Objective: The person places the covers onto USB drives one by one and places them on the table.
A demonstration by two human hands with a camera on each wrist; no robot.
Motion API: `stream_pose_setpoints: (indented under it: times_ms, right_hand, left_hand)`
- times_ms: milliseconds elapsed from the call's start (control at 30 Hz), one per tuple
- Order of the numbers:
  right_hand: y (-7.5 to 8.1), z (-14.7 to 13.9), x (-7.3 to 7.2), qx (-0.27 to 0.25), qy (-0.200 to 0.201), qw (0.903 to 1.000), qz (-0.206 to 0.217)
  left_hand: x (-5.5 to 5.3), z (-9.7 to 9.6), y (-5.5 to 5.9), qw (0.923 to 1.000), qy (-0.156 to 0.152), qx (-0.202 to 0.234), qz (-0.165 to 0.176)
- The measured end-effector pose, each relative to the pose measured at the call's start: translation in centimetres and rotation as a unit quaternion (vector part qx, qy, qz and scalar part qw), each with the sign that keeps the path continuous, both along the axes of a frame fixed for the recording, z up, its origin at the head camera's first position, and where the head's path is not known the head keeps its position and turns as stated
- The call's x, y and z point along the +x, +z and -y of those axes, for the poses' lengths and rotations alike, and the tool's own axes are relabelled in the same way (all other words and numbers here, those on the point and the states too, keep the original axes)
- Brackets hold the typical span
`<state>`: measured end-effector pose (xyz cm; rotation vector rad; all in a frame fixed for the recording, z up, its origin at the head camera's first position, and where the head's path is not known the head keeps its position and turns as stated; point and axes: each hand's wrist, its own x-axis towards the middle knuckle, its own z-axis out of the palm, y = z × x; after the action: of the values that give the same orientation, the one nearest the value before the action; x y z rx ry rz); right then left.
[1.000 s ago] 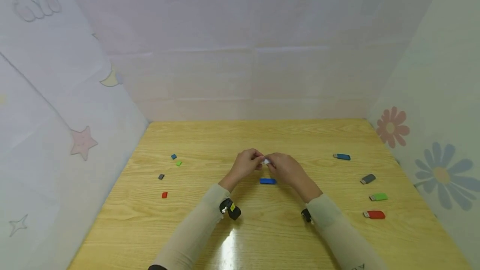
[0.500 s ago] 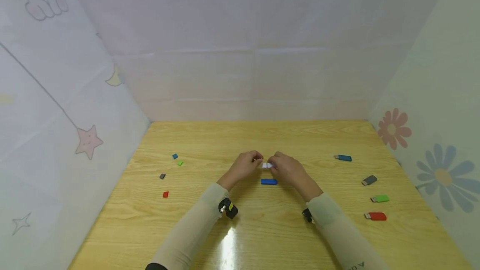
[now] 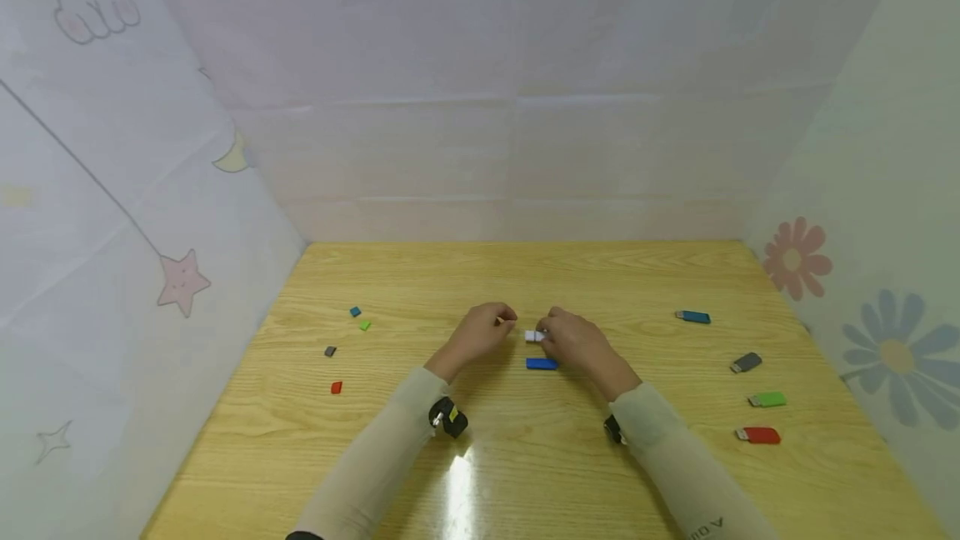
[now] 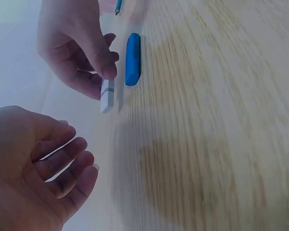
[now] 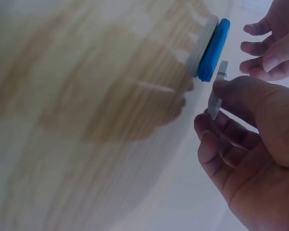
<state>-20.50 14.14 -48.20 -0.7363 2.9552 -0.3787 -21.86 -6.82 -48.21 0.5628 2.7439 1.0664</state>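
The left hand [image 3: 474, 333], its fingers loosely spread, has drawn off toward nine o'clock from the white stick [image 3: 533, 336], leaving it pinched by the right hand [image 3: 577, 340] at twelve o'clock from the blue stick [image 3: 542, 364]; two-handed work seems done.

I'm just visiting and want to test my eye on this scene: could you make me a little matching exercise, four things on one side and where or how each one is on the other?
Things:
1. white stick
2. bright blue stick
3. left hand
4. red USB stick

Places and states:
A. far over on the right side of the table
B. holding nothing, fingers loosely curled
C. pinched in the right hand
D. lying near the middle of the table

Pairs: 1-C, 2-D, 3-B, 4-A
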Motion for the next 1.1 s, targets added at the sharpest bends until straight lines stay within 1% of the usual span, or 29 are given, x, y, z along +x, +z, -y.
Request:
stream_pose_setpoints:
  times_ms: [100, 233, 367, 567, 733, 800, 900, 1000, 1100]
  right_hand:
    - [-0.1, 0.0, -0.1, 0.002, -0.002, 1.0000, 0.005]
    - [-0.3, 0.0, -0.1, 0.004, 0.000, 0.9999, 0.011]
    - [-0.3, 0.0, -0.1, 0.004, 0.000, 1.0000, 0.008]
    - [-0.2, 0.1, -0.1, -0.001, -0.003, 0.9999, 0.010]
    - [-0.3, 0.2, -0.1, 0.002, 0.002, 1.0000, -0.002]
    - [-0.2, 0.1, 0.0, 0.002, 0.002, 1.0000, 0.000]
    - [0.0, -0.5, 0.0, 0.003, -0.007, 0.9998, 0.017]
    - [0.2, -1.3, 0.1, 0.006, -0.025, 0.9991, 0.033]
    - [0.5, -2.5, 0.4, 0.016, -0.035, 0.9987, 0.032]
  left_hand:
    - [0.0, 0.2, -0.1, 1.0000, 0.001, -0.005, -0.002]
    - [0.0, 0.5, -0.3, 0.9998, 0.011, -0.016, -0.001]
    - [0.2, 0.9, -0.3, 0.9998, 0.016, -0.013, -0.002]
    - [0.6, 1.8, 0.1, 0.9997, 0.021, -0.012, -0.002]
    - [0.8, 2.7, 0.5, 0.9994, 0.031, -0.012, -0.012]
    - [0.8, 3.0, 0.6, 0.9992, 0.035, -0.009, -0.015]
    - [0.9, 3.6, 0.5, 0.9988, 0.043, -0.009, -0.022]
    - [0.9, 4.4, 0.5, 0.9982, 0.052, -0.010, -0.027]
    - [1.0, 5.4, 0.5, 0.9976, 0.064, -0.008, -0.028]
